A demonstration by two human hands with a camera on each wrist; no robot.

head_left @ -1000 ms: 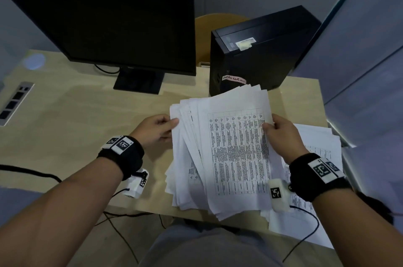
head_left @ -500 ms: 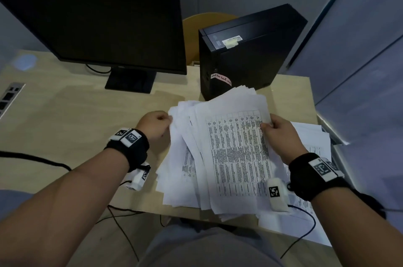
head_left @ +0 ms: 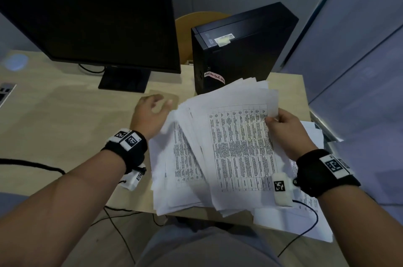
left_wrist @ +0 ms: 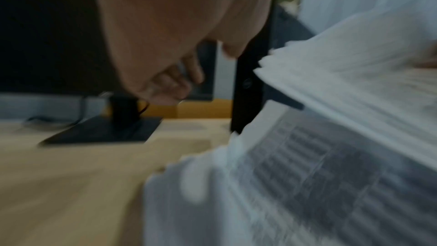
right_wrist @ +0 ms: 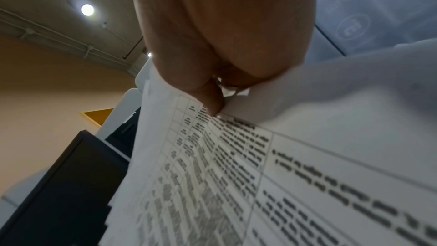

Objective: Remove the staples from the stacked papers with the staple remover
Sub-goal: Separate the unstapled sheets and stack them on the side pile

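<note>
At the near edge of the desk, a fanned stack of printed papers hangs partly over the rim, with more loose sheets lying under it to the right. The right hand has its grip closed on the stack's upper right edge, thumb on the top sheet's printed table and fingers curled beneath, so that side is lifted off the sheets below; the right wrist view shows the thumb pinching the paper margin. The left hand is just beside the stack's upper left corner, above the bare desk, its grip released with fingers loosely curved and holding nothing; it is blurred. No staple remover can be made out in any view. Farther back stand a black computer tower, touching the stack's far edge, and a dark monitor on its stand.
</note>
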